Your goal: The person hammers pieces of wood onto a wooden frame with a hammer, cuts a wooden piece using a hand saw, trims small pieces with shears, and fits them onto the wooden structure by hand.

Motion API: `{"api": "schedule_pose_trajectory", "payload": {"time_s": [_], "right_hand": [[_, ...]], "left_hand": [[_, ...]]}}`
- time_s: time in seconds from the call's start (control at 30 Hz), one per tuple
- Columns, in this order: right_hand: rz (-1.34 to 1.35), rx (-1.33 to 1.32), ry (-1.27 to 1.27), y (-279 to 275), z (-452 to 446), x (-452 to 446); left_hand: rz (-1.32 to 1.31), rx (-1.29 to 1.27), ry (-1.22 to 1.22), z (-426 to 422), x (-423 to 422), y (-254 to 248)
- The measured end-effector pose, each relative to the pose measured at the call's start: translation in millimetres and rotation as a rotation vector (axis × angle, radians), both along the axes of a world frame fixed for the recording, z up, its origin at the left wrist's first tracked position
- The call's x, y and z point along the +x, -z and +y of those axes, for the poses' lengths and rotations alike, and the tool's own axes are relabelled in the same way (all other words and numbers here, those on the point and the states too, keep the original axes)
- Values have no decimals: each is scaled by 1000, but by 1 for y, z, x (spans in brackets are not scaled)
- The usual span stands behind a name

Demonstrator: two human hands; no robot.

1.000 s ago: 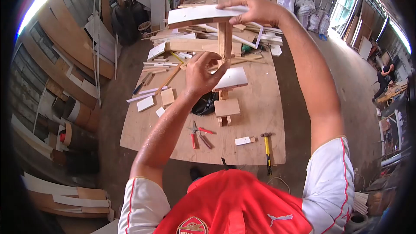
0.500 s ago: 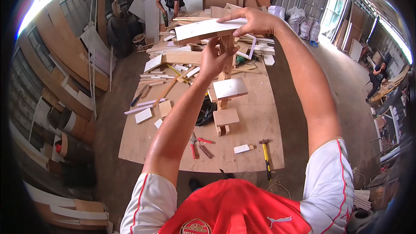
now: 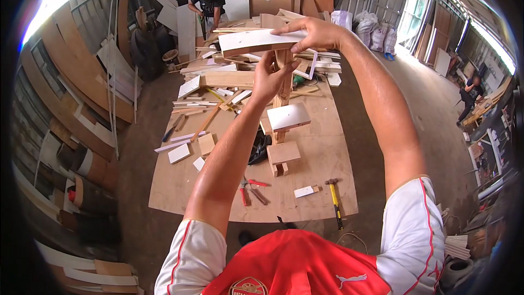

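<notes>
A white-topped board (image 3: 256,41) lies across the top of an upright wooden post (image 3: 281,97). My right hand (image 3: 319,34) grips the board's right end, fingers on the white face and thumb at the lower edge. Just beneath the board, my left hand (image 3: 268,81) is closed around the post, its thumb across the front. Lower on the same post sit a small white-topped block (image 3: 288,116) and, at the foot, a plain brown block (image 3: 283,153).
On the plywood table (image 3: 180,191) lie red-handled pliers (image 3: 248,190), a hammer (image 3: 334,202), a small white piece (image 3: 304,192) and, further back, heaped wood offcuts (image 3: 224,79). One person (image 3: 210,4) is behind the table, another (image 3: 470,95) at far right.
Both hands keep their hold on the board and post, with little movement. The whole view has shifted slightly, and the person at far right has changed posture.
</notes>
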State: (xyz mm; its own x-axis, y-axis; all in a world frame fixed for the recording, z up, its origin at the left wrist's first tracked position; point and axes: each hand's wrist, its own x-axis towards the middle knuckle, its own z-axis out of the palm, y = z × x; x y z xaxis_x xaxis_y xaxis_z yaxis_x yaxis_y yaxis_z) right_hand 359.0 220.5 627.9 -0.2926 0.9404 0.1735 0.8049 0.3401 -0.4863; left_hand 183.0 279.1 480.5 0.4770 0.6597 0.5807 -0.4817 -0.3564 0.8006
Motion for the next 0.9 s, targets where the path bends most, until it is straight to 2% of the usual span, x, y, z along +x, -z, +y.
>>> {"api": "schedule_pose_trajectory", "payload": {"time_s": [0.17,0.3,0.5,0.73,0.9], "right_hand": [[-46,-28,30,-11,-6,-7],[-91,-58,70,-18,-7,-13],[-123,30,22,-15,-1,-12],[-37,-36,70,-18,-16,-19],[-42,32,6,-13,-11,-13]], "left_hand": [[-21,-28,45,7,3,7],[69,-40,47,4,-6,0],[39,-72,78,6,-7,0],[57,-55,119,6,-8,0],[89,-101,342,23,-10,8]]}}
